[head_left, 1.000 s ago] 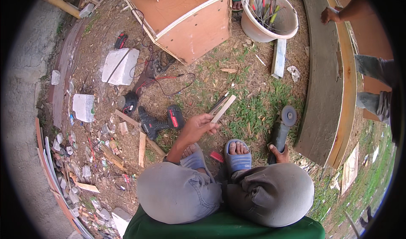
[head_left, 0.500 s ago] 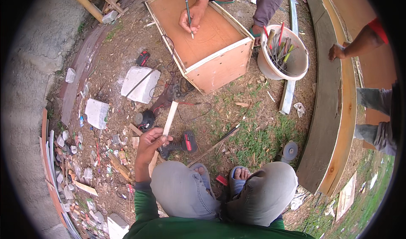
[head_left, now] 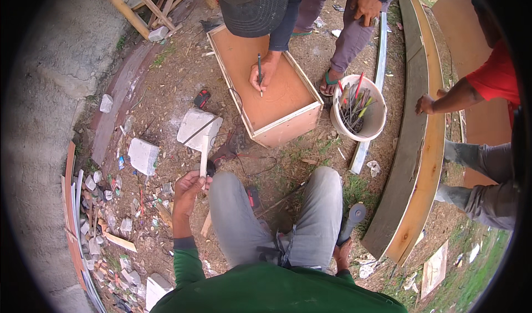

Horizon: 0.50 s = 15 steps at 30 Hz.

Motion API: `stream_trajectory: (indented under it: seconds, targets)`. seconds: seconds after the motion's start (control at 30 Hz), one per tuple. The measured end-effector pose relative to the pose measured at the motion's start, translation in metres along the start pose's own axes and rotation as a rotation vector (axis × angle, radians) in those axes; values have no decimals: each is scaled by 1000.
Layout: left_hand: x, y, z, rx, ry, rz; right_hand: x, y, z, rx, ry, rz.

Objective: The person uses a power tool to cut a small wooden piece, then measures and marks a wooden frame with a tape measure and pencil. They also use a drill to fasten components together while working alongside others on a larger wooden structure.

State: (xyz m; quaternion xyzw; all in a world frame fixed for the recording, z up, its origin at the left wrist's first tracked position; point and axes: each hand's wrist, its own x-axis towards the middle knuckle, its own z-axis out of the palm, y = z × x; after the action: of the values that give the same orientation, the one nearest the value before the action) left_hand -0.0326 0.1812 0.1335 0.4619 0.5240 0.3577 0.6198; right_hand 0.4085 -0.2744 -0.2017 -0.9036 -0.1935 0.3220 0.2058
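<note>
In my left hand (head_left: 189,190) a short, pale wooden strip (head_left: 204,153) is pinched upright, its free end pointing away from me. My right hand (head_left: 342,253), low beside my right leg, grips the body of an angle grinder (head_left: 351,223); the leg and sleeve hide part of that hand. The grinder's round disc faces up. Across from me, a co-worker's hand (head_left: 267,72) holds a pencil (head_left: 260,69) to the brown top of a wooden box (head_left: 285,131), where faint curved lines show. A cordless drill's battery (head_left: 252,196) lies partly hidden by my left knee.
A white bucket (head_left: 336,110) of hand tools stands right of the box. Long boards (head_left: 388,202) run along the right, with another person's hand (head_left: 425,104) on them. White blocks (head_left: 143,156) and rubble (head_left: 97,230) lie left, near a concrete wall (head_left: 39,146).
My right hand has come into view, holding the grinder, which has shifted left and nearer. The co-worker leans further in over the box. My left hand still holds the strip.
</note>
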Motion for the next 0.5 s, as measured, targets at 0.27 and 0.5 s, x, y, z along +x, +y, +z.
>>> stream_trajectory:
  seconds: [0.27, 0.5]
  targets:
    - [-44, -11, 17, -51, 13, -121, -5, -6, -4, 108, 7, -1]
    - [-28, -11, 52, -143, -64, -127, -17, -9, -1, -46, 58, 136]
